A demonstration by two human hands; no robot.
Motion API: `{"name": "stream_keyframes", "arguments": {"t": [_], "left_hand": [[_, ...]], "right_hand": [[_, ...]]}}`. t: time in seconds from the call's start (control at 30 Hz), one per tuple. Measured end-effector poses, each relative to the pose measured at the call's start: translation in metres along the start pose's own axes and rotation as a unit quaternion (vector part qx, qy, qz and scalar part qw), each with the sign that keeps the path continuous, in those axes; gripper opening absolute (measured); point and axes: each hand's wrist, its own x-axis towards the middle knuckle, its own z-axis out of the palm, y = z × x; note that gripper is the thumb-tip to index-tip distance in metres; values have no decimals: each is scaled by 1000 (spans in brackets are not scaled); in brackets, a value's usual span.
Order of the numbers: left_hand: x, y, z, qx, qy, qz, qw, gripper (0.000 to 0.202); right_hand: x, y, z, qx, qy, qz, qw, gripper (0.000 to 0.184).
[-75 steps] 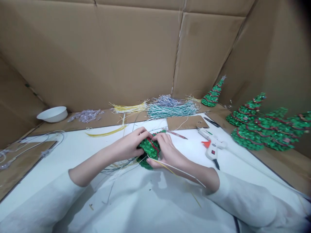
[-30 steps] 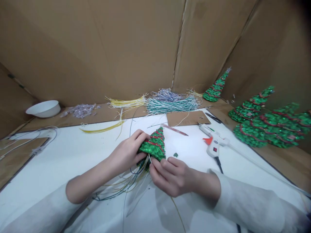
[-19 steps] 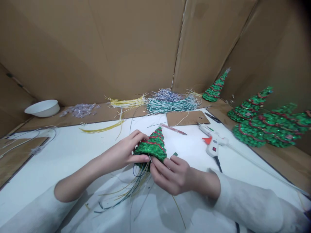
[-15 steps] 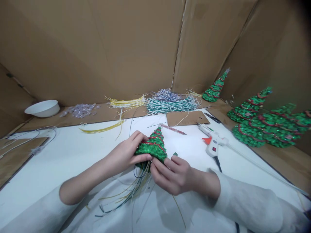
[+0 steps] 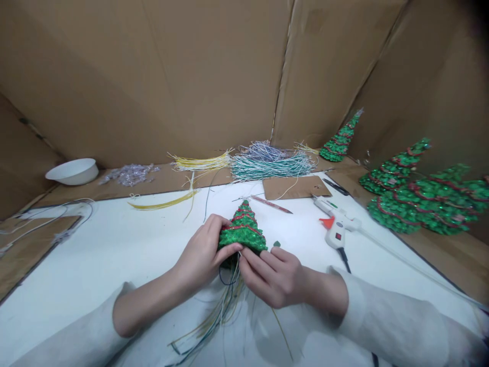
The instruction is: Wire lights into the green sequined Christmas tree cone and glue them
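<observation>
A small green Christmas tree (image 5: 246,227) with red garland stands between my hands, its tip pointing away from me. My left hand (image 5: 208,247) is closed around its left side, thumb along the lower edge. My right hand (image 5: 271,275) is closed in a pinch at the lower right edge; whatever lies between its fingertips is too small to make out. From the underside hangs a bunch of green, yellow and white wires (image 5: 225,311), trailing toward me over the white tabletop. A small dark green piece (image 5: 276,244) shows just beyond my right fingers.
A glue gun (image 5: 336,229) lies at right, near several finished trees (image 5: 397,168). At the back are teal wires (image 5: 273,166), yellow wires (image 5: 202,161), a cardboard piece (image 5: 298,187) and a pencil-like stick (image 5: 272,205). A white bowl (image 5: 72,172) and clear plastic bits (image 5: 130,175) sit left.
The tree has turned more upright and its lower edge has shifted a little right, my left hand moving with it. The hanging wires have swung right. My right hand stays nearly in place.
</observation>
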Motion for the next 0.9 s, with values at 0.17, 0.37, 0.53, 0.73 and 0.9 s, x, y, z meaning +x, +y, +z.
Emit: {"name": "stream_keyframes", "arguments": {"t": [0.17,0.37,0.53,0.73,0.9], "left_hand": [[-5,-5,10,-13,31,-15,999,24],[-4,-8,19,-34,71,-29,996,22],[2,-9,17,-65,124,-47,989,28],[8,-7,6,-134,170,-111,970,38],[13,-14,1,-157,193,-125,961,46]], "right_hand": [[-3,-3,1,-15,-7,8,1000,21],[0,-2,0,5,-13,22,1000,19],[3,3,-7,36,-23,31,999,22],[-28,22,-36,1,-48,114,992,17],[-76,59,-62,-176,-288,440,832,31]]}}
